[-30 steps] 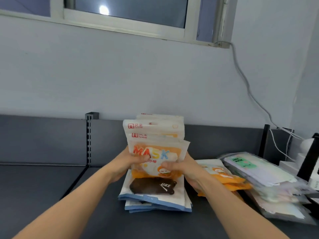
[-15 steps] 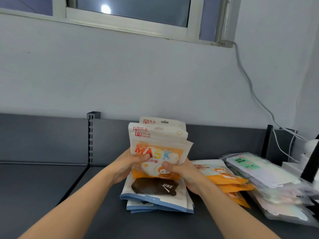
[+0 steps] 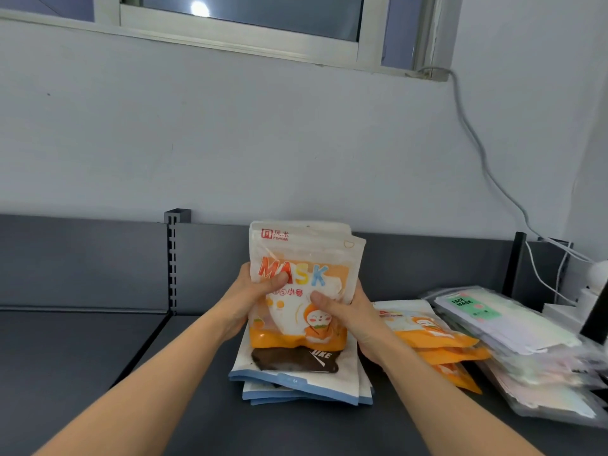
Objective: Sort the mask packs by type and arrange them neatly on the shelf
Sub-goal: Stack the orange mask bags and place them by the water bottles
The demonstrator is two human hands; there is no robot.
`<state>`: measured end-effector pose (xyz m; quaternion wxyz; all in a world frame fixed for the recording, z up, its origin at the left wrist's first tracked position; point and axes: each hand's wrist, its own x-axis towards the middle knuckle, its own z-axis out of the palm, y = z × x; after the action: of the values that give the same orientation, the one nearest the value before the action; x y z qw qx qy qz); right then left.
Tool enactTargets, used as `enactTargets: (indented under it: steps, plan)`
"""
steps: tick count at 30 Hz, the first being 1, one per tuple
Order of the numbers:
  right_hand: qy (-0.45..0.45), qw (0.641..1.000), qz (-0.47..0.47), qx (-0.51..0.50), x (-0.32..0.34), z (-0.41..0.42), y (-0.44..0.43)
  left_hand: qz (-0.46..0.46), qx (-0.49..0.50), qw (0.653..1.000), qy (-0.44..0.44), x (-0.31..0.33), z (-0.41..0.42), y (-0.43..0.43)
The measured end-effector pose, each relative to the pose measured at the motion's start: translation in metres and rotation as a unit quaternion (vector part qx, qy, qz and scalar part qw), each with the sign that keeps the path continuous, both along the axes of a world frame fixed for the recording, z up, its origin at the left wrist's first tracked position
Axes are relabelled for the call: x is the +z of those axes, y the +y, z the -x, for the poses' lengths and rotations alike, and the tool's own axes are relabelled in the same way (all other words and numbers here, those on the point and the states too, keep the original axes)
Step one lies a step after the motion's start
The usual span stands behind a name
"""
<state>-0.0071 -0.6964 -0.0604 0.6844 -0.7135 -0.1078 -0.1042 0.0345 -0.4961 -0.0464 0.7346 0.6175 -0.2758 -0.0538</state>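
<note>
Both hands hold a bundle of orange "MASK" packs [image 3: 306, 255] upright over the dark shelf [image 3: 98, 357]. My left hand [image 3: 253, 297] grips its left edge, thumb on the front. My right hand [image 3: 345, 311] grips the right edge, thumb also on the front. Under the bundle lies a stack of white-and-blue packs [image 3: 296, 380] showing a black mask. To the right lies a fanned pile of more orange packs [image 3: 434, 340]. Further right sits a heap of clear "FACE MASK" packs [image 3: 513, 327].
A slotted upright post [image 3: 172, 258] divides the shelf's back panel. White cables [image 3: 477, 143] run down the wall to white devices [image 3: 589, 291] at the far right. A black post [image 3: 515, 261] stands behind the clear packs. Bare shelf surface lies to the left.
The staggered tops of the orange packs have been squared together into one aligned bundle. Both hands kept their hold on it, over the white-and-blue stack.
</note>
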Motion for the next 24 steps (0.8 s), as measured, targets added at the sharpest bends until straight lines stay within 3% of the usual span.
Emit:
enactTargets:
  steps: [10, 14, 19, 24]
  plan:
    - [0.026, 0.999, 0.0, -0.028, -0.012, -0.003, 0.005, -0.069, -0.036, 0.997, -0.02, -0.014, -0.004, 0.011]
    - [0.028, 0.999, -0.016, -0.017, -0.005, -0.005, 0.009, -0.085, 0.003, 0.996, -0.018, -0.012, -0.013, 0.012]
    - [0.018, 0.999, -0.04, -0.013, 0.018, 0.0, 0.019, -0.035, 0.06, 0.995, 0.068, 0.0, -0.025, 0.015]
    - [0.072, 0.995, -0.067, -0.013, 0.03, 0.002, 0.033, -0.018, 0.059, 0.993, 0.099, 0.015, -0.005, 0.029]
